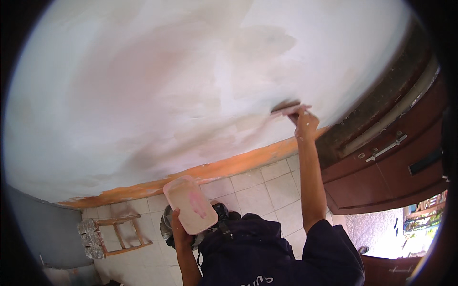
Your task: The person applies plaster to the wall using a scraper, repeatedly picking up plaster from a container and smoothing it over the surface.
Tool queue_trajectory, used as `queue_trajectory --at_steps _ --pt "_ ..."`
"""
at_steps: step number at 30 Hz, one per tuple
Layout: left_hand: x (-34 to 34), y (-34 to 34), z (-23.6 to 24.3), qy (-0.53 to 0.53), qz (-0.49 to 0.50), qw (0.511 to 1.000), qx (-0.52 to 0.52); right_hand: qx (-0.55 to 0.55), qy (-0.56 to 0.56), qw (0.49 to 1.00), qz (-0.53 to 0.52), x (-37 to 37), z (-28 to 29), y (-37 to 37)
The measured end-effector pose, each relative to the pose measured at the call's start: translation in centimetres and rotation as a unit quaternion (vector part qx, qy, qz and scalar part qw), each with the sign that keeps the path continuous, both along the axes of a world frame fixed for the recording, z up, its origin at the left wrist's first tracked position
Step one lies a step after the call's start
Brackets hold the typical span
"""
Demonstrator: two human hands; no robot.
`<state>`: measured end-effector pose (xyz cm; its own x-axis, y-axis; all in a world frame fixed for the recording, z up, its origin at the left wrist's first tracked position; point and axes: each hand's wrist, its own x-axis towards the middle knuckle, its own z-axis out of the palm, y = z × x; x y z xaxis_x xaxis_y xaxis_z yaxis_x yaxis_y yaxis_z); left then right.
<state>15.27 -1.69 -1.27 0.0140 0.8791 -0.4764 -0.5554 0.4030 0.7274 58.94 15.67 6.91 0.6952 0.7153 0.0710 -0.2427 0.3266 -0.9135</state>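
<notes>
My right hand is closed around the handle of a wide putty knife, its arm stretched forward. The blade lies at the white wall, which carries patchy greyish and pinkish smears. Low in front of my body, my left hand grips the near left edge of a shallow pale-pink plastic tray. A smear of pink paste sits inside the tray. The fingers under the tray are hidden.
An orange band runs along the wall's foot above pale floor tiles. At left lies a spattered wooden stool or step. To the right are a brown door with a metal handle and a bright opening.
</notes>
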Motion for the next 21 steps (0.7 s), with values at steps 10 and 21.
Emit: queue_trajectory --at_steps 10,21 --pt "1.0 0.4 0.1 0.022 0.032 0.999 -0.007 -0.115 -0.126 0.981 -0.096 5.2 -12.0 -4.7" --pt "0.8 -0.5 1.0 -0.009 0.037 0.999 -0.006 0.02 -0.058 0.997 -0.056 0.6 6.3 -2.2"
